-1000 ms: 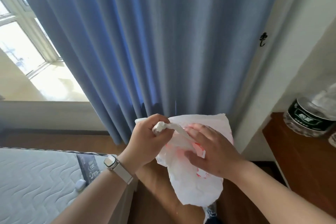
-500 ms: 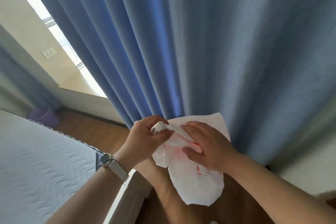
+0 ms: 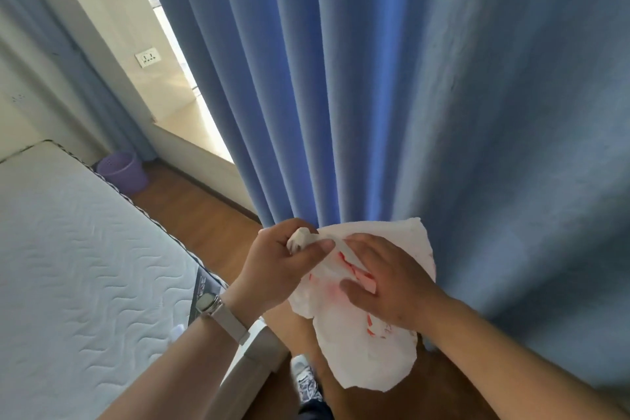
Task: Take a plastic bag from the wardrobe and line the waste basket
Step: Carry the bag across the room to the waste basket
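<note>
A white plastic bag (image 3: 368, 351) with red print hangs crumpled in front of me at chest height. My left hand (image 3: 276, 269), with a watch on its wrist, pinches one twisted handle of the bag between thumb and fingers. My right hand (image 3: 388, 286) lies on the bag's front with fingers closed on another strip of it. A lilac waste basket (image 3: 122, 170) stands on the wooden floor in the far left corner, past the bed's far end; its inside is hidden from here.
A bare quilted white mattress (image 3: 75, 276) fills the left side. A blue curtain (image 3: 409, 85) hangs close ahead and to the right. A strip of wooden floor (image 3: 204, 218) runs between bed and curtain towards the basket. My shoe (image 3: 306, 382) shows below.
The view has swung left: the wooden table and bottle on the right are gone, and the bed, window ledge and lilac basket have come into sight. Both hands keep the same hold on the bag.
</note>
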`<action>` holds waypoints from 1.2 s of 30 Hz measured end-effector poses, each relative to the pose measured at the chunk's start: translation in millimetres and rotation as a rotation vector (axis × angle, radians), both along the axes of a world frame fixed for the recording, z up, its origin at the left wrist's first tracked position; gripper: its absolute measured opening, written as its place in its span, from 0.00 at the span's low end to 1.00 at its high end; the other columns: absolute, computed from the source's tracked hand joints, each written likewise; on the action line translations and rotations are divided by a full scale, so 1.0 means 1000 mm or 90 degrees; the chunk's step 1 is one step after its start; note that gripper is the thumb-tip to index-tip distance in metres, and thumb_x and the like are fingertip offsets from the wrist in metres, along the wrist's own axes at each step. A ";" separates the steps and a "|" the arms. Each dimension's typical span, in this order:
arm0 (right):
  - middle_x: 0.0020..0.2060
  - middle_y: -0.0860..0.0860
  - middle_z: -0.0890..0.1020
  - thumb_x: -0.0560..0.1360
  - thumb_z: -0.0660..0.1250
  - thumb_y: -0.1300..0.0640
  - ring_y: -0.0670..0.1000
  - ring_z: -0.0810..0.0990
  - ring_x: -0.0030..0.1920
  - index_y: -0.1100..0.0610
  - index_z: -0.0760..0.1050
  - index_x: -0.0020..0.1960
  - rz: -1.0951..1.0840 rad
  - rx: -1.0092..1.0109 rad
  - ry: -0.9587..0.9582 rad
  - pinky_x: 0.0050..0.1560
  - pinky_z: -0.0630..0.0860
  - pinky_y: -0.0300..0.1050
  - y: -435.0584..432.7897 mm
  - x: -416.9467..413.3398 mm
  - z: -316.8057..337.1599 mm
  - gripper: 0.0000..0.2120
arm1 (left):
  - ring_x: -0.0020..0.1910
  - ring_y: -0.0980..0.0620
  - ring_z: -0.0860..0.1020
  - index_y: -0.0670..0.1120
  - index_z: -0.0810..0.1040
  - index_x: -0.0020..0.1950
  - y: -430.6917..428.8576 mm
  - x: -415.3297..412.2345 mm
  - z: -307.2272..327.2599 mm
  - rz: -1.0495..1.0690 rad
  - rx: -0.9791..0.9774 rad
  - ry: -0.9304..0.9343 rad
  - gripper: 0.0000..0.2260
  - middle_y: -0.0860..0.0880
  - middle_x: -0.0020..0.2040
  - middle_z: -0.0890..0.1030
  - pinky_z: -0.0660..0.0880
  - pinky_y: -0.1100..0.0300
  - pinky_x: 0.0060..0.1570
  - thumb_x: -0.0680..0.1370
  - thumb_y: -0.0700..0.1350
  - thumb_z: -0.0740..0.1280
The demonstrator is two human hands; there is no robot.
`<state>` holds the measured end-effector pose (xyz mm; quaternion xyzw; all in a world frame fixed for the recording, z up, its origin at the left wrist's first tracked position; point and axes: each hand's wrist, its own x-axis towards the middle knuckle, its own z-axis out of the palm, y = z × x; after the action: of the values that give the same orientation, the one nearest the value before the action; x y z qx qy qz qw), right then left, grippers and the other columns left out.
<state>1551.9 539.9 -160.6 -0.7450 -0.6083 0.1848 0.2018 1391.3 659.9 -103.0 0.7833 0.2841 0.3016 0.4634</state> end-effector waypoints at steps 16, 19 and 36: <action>0.69 0.42 0.69 0.77 0.60 0.39 0.45 0.67 0.68 0.46 0.59 0.74 0.104 0.024 -0.100 0.67 0.61 0.37 0.262 -0.023 0.034 0.29 | 0.28 0.53 0.70 0.46 0.76 0.34 0.242 -0.029 -0.010 0.071 0.014 -0.146 0.14 0.51 0.28 0.72 0.68 0.60 0.29 0.72 0.54 0.71; 0.68 0.39 0.69 0.78 0.59 0.37 0.43 0.68 0.66 0.42 0.58 0.73 0.145 0.045 -0.072 0.66 0.64 0.37 0.301 -0.038 0.034 0.27 | 0.30 0.50 0.74 0.43 0.78 0.36 0.269 -0.047 -0.006 0.113 0.040 -0.157 0.15 0.47 0.31 0.77 0.72 0.59 0.30 0.72 0.55 0.70; 0.60 0.45 0.78 0.76 0.66 0.44 0.49 0.77 0.57 0.50 0.71 0.67 0.435 0.233 0.019 0.53 0.79 0.45 0.501 -0.084 0.000 0.22 | 0.30 0.58 0.73 0.48 0.76 0.33 0.381 -0.109 -0.001 0.474 0.061 -0.068 0.10 0.57 0.29 0.75 0.70 0.67 0.34 0.69 0.52 0.71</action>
<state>1468.3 1040.9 -160.8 -0.4486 -0.8413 0.1405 0.2670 1282.7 1040.5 -103.6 0.6302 0.5106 0.5027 0.2989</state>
